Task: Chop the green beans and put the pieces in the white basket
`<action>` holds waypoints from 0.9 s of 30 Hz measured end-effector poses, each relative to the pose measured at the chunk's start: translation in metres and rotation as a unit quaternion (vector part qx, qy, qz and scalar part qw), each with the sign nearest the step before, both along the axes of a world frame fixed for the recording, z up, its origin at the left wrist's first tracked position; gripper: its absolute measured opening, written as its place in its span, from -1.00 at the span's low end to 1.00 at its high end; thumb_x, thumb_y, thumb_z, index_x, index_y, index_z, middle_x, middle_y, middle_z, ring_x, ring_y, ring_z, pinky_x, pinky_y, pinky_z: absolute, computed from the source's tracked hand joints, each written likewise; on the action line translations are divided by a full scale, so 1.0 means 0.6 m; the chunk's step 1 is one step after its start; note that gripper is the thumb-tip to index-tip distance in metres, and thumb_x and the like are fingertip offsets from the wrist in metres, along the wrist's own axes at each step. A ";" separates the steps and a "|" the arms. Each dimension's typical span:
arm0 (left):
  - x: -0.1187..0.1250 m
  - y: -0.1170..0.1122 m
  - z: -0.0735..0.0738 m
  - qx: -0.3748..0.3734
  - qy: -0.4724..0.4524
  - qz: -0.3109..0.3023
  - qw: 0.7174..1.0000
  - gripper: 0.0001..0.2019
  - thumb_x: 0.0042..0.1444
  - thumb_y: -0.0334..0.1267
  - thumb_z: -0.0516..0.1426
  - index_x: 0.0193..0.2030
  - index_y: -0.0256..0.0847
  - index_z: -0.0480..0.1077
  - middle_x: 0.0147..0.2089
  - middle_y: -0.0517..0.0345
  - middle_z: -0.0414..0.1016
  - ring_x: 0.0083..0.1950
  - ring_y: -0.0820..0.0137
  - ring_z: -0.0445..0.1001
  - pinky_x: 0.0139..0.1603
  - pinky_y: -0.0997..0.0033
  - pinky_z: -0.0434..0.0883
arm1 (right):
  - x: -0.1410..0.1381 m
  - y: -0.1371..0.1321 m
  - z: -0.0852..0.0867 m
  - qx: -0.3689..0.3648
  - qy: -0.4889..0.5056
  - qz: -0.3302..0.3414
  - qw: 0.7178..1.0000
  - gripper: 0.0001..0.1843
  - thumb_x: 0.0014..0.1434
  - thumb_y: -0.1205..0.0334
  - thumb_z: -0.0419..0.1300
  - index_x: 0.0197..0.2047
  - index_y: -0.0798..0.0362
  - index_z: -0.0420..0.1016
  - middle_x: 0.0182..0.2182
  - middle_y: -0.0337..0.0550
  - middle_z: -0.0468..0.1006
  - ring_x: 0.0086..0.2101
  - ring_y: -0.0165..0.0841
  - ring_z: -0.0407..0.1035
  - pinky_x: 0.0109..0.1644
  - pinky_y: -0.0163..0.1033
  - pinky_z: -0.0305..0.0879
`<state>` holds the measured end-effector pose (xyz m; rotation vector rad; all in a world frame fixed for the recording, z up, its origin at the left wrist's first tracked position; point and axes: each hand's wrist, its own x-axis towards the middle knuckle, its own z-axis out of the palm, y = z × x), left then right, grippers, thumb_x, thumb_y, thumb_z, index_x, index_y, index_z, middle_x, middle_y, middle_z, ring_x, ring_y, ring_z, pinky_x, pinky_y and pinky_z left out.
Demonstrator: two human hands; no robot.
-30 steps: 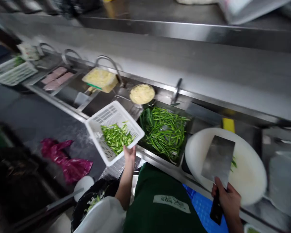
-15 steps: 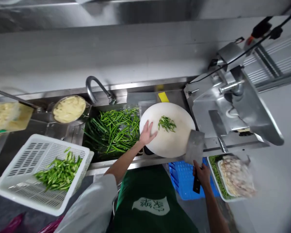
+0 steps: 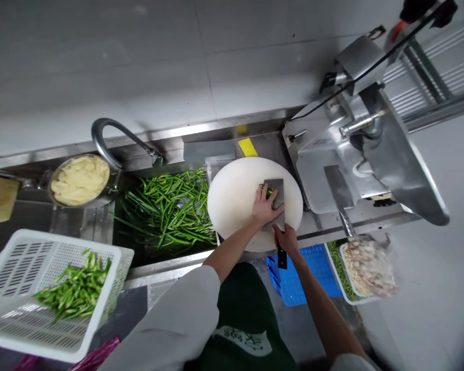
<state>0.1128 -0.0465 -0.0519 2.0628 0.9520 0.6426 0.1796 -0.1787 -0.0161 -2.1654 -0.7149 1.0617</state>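
In the head view, the small bunch of green stalks (image 3: 270,191) on the round white cutting board (image 3: 234,201) is mostly covered: only a few green tips show between the left hand (image 3: 266,207) and the cleaver (image 3: 276,198). How many stalks lie there cannot be told. The cleaver's dark handle is largely buried in the right hand (image 3: 287,240), with its end poking out below. The white basket (image 3: 31,257) of cut greens at lower left is cut off by the frame edge, and the food on the wrapped tray (image 3: 368,268) at right is too blurred to name.

The left hand lies loosely spread, palm down, with its fingers bent over the stalks and pressing them to the board, gripping nothing. The right hand is wrapped tight around the cleaver's handle, and the blade stands just beside the left fingers. The board sits on the steel desk (image 3: 320,229), beside a sink (image 3: 166,214) full of long green stalks.
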 end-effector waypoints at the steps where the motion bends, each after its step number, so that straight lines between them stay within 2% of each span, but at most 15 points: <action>1: -0.003 0.002 0.003 -0.004 0.003 0.016 1.000 -0.38 0.29 -0.05 0.21 0.40 -0.34 0.30 0.58 -0.34 -0.14 0.61 -0.15 -0.33 0.54 -0.20 -0.17 | -0.010 0.008 0.001 0.005 0.003 0.008 1.000 -0.58 0.12 -0.24 0.16 -0.46 -0.09 0.21 -0.74 -0.21 0.40 -0.69 -0.36 0.27 -0.55 -0.27 0.23; 4: -0.045 0.020 0.017 0.003 0.008 0.076 0.997 -0.46 0.35 -0.08 0.14 0.36 -0.36 0.35 0.56 -0.32 -0.08 0.61 -0.08 -0.31 0.54 -0.13 -0.06 | -0.049 0.030 0.002 0.027 0.006 0.048 0.998 -0.56 0.12 -0.27 0.15 -0.44 -0.06 0.27 -0.73 -0.20 0.40 -0.67 -0.34 0.27 -0.55 -0.25 0.23; 7: -0.154 0.046 0.048 0.043 0.007 0.154 0.987 -0.51 0.40 -0.08 0.05 0.34 -0.32 0.39 0.56 -0.25 -0.07 0.62 0.01 -0.29 0.55 -0.06 -0.03 | -0.124 0.065 0.008 0.067 -0.002 0.120 0.991 -0.55 0.17 -0.24 0.12 -0.37 0.01 0.39 -0.70 -0.18 0.43 -0.64 -0.31 0.31 -0.51 -0.24 0.26; 10: -0.333 0.057 0.097 0.090 0.019 0.290 0.953 -0.56 0.41 -0.11 0.04 0.31 -0.27 0.41 0.54 -0.20 0.00 0.61 0.04 -0.22 0.57 -0.06 -0.06 | -0.257 0.113 0.035 0.111 0.011 0.253 0.961 -0.60 0.27 -0.11 0.09 -0.26 0.08 0.50 -0.55 -0.08 0.57 -0.50 -0.26 0.44 -0.39 -0.25 0.31; 12: -0.475 0.047 0.130 0.108 0.026 0.397 0.911 -0.59 0.40 -0.12 0.07 0.29 -0.22 0.41 0.51 -0.15 0.06 0.58 0.04 -0.09 0.56 -0.06 -0.05 | -0.370 0.142 0.068 0.130 0.011 0.366 0.922 -0.69 0.30 0.02 0.12 -0.23 0.07 0.53 -0.41 -0.01 0.65 -0.40 -0.25 0.49 -0.30 -0.27 0.30; 15: -0.695 0.020 0.161 0.159 0.026 0.558 0.814 -0.59 0.41 -0.10 0.04 0.29 -0.18 0.40 0.45 -0.13 0.16 0.51 0.09 0.10 0.54 0.02 0.03 | -0.534 0.169 0.125 0.151 0.001 0.516 0.843 -0.76 0.34 0.11 0.13 -0.26 0.04 0.53 -0.35 -0.03 0.66 -0.34 -0.27 0.50 -0.25 -0.28 0.23; 17: -0.829 0.003 0.169 0.142 0.051 0.644 0.750 -0.57 0.42 -0.10 0.01 0.31 -0.22 0.38 0.42 -0.18 0.21 0.48 0.10 0.15 0.51 0.04 0.06 | -0.610 0.176 0.150 0.159 -0.007 0.568 0.808 -0.76 0.35 0.11 0.12 -0.28 0.03 0.51 -0.36 -0.06 0.65 -0.37 -0.29 0.48 -0.28 -0.28 0.16; 18: -0.887 -0.005 0.170 0.107 0.074 0.679 0.722 -0.56 0.42 -0.12 0.00 0.30 -0.28 0.38 0.38 -0.24 0.25 0.46 0.06 0.17 0.50 -0.02 0.06 | -0.632 0.177 0.155 0.160 -0.015 0.579 0.799 -0.75 0.36 0.10 0.12 -0.29 0.02 0.50 -0.38 -0.07 0.65 -0.38 -0.29 0.47 -0.29 -0.27 0.14; 20: -0.977 -0.017 0.169 0.040 0.136 0.725 0.674 -0.52 0.34 -0.13 0.09 0.28 -0.38 0.37 0.42 -0.38 0.18 0.48 -0.11 0.09 0.49 -0.22 -0.04 | -0.638 0.173 0.153 0.154 -0.041 0.575 0.803 -0.75 0.37 0.10 0.11 -0.30 0.01 0.49 -0.41 -0.08 0.63 -0.40 -0.29 0.45 -0.31 -0.26 0.11; 21: -1.004 -0.021 0.168 0.037 0.161 0.734 0.659 -0.49 0.29 -0.13 0.14 0.29 -0.40 0.35 0.46 -0.41 0.10 0.50 -0.18 0.02 0.48 -0.29 -0.09 | -0.623 0.169 0.146 0.147 -0.060 0.559 0.814 -0.74 0.37 0.10 0.10 -0.31 0.01 0.49 -0.43 -0.08 0.62 -0.41 -0.29 0.45 -0.31 -0.26 0.11; 22: -1.017 -0.023 0.164 0.053 0.172 0.734 0.655 -0.46 0.26 -0.14 0.18 0.31 -0.38 0.33 0.49 -0.41 0.03 0.52 -0.20 -0.04 0.48 -0.32 -0.12 | -0.597 0.166 0.138 0.133 -0.080 0.537 0.829 -0.74 0.36 0.10 0.10 -0.32 0.00 0.48 -0.44 -0.08 0.62 -0.42 -0.28 0.44 -0.32 -0.25 0.11; 23: -1.017 -0.020 0.159 0.081 0.165 0.722 0.667 -0.45 0.25 -0.16 0.19 0.32 -0.35 0.31 0.51 -0.37 0.01 0.53 -0.17 -0.05 0.49 -0.29 -0.11 | -0.562 0.162 0.130 0.120 -0.100 0.510 0.846 -0.73 0.35 0.09 0.09 -0.34 0.00 0.47 -0.47 -0.08 0.60 -0.44 -0.28 0.44 -0.34 -0.25 0.11; 25: -0.974 0.000 0.137 0.106 0.101 0.661 0.736 -0.53 0.28 -0.20 0.16 0.31 -0.27 0.33 0.44 -0.24 0.17 0.49 -0.03 0.09 0.49 -0.13 0.03 | -0.475 0.155 0.118 0.094 -0.153 0.435 0.882 -0.66 0.32 -0.03 0.06 -0.39 -0.02 0.43 -0.52 -0.07 0.57 -0.49 -0.28 0.41 -0.38 -0.25 0.12; 26: -0.935 0.017 0.121 0.076 0.053 0.610 0.787 -0.59 0.31 -0.22 0.14 0.27 -0.24 0.36 0.35 -0.17 0.31 0.43 0.06 0.21 0.47 -0.03 0.12 | -0.429 0.150 0.115 0.084 -0.180 0.395 0.897 -0.62 0.30 -0.09 0.06 -0.40 -0.03 0.41 -0.54 -0.06 0.55 -0.50 -0.27 0.40 -0.39 -0.24 0.13; 27: -0.887 0.039 0.100 0.011 0.013 0.547 0.837 -0.65 0.33 -0.24 0.13 0.21 -0.24 0.41 0.26 -0.13 0.40 0.36 0.11 0.30 0.44 0.06 0.20 | -0.385 0.144 0.115 0.071 -0.207 0.351 0.911 -0.60 0.28 -0.15 0.05 -0.42 -0.04 0.38 -0.56 -0.05 0.54 -0.52 -0.26 0.39 -0.39 -0.23 0.14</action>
